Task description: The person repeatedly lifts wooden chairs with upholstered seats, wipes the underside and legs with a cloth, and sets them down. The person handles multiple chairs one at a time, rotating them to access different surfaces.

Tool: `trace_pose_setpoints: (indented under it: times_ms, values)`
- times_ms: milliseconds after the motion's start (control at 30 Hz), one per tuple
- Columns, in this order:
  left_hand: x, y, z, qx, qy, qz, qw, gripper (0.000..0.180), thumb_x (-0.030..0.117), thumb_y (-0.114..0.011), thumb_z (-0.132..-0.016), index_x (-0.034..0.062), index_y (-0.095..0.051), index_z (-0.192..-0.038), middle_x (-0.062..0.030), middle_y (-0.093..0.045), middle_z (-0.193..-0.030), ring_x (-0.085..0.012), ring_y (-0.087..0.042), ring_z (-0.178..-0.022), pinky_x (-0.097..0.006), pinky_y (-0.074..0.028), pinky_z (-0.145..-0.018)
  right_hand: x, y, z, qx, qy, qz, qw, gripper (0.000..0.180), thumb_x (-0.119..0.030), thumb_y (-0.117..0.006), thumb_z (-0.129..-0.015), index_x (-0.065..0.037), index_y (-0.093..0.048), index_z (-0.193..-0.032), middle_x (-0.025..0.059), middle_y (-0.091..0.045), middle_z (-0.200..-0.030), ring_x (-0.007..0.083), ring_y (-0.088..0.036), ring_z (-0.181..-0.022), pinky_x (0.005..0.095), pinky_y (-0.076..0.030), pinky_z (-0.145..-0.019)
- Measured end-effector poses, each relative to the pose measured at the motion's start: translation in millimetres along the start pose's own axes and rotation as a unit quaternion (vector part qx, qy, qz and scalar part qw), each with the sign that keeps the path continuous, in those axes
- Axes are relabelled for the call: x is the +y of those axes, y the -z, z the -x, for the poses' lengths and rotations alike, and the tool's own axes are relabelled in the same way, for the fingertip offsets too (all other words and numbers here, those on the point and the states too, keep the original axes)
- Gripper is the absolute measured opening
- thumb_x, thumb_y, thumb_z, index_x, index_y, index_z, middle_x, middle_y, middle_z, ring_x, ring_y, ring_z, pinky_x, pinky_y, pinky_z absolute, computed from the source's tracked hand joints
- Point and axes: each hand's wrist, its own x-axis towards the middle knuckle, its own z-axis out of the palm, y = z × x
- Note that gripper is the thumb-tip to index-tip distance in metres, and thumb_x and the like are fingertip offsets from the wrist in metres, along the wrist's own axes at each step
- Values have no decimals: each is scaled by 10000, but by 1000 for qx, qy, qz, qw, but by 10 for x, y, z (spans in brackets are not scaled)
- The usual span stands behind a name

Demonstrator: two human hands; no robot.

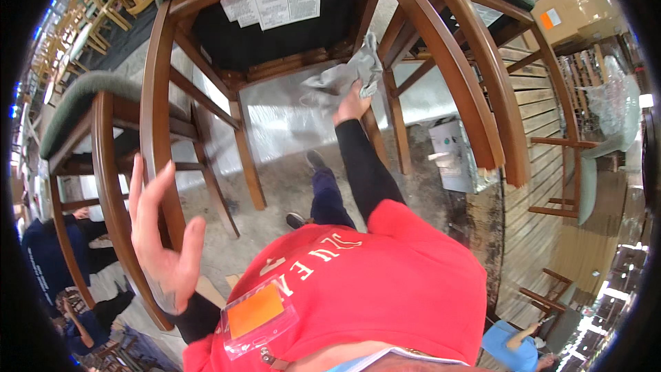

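Observation:
A brown wooden chair (441, 62) with a green padded seat is in front of me, its dark underside and white paper labels (275, 5) facing me. My right hand (352, 103) is closed on a crumpled grey cloth (354, 72), by the rails and legs on the chair's right side. Raised beside the chair's left front leg (157, 83) is my left hand (165, 241), fingers spread and nothing in them. Whether its palm touches the wood I cannot tell.
Similar green-seated chairs stand close on the left (103, 96) and right (475, 21). At right are a cardboard box (585, 10), wooden slats (533, 107) and a white box (451, 155). Other people are at lower left (51, 255) and lower right (509, 346).

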Motion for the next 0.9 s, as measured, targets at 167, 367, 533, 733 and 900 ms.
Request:
trace_pose_setpoints:
  times_ms: [167, 367, 533, 733, 900]
  values:
    - [6, 123, -78, -73, -21, -24, 997, 623, 118, -631, -760, -15, -536, -1361, -219, -542, -1414, -436, -291, -1492, -482, -283, -1180, 405, -826, -602, 302, 149, 201, 920, 523, -242, -595, -981, 58, -481, -1395, 309, -536, -1334, 460, -510, -1225, 515, -382, -1074]
    - [-127, 130, -24, -165, -38, -43, 985, 688, 579, -648, -892, 33, -587, -1305, -225, -594, -1343, -499, -229, -1489, -577, -206, -1180, -289, -1620, -502, 160, 245, 58, 954, 445, -152, -602, -978, 29, -520, -1376, 225, -488, -1420, 370, -429, -1352, 470, -333, -1148]
    - [-66, 118, -195, -91, 72, 94, 989, 772, 506, -673, -908, 26, -446, -1469, -185, -325, -1591, -376, -255, -1509, -516, -246, -1189, -729, -1817, -663, 126, 452, 140, 872, 468, -47, -669, -874, 12, -494, -1303, 281, -413, -1359, 429, -441, -1259, 526, -336, -1085]
    - [-19, -2, -494, -98, 200, 207, 953, 983, 34, -613, -773, 101, -131, -1627, -128, -371, -1546, -270, -473, -1352, -350, -415, -1072, 243, -880, -1239, 215, 227, 46, 949, 419, -43, -586, -849, 49, -578, -1257, 249, -620, -1197, 404, -585, -1142, 517, -428, -1045]
    - [-59, -135, -305, -17, 269, 200, 942, 1016, 104, -657, -756, 108, -134, -1627, -117, -531, -1316, -259, -604, -1183, -349, -484, -969, -698, -1903, -507, 106, 408, 42, 906, 355, -181, -600, -961, 63, -556, -1216, 284, -599, -1210, 469, -438, -1307, 596, -198, -1187]
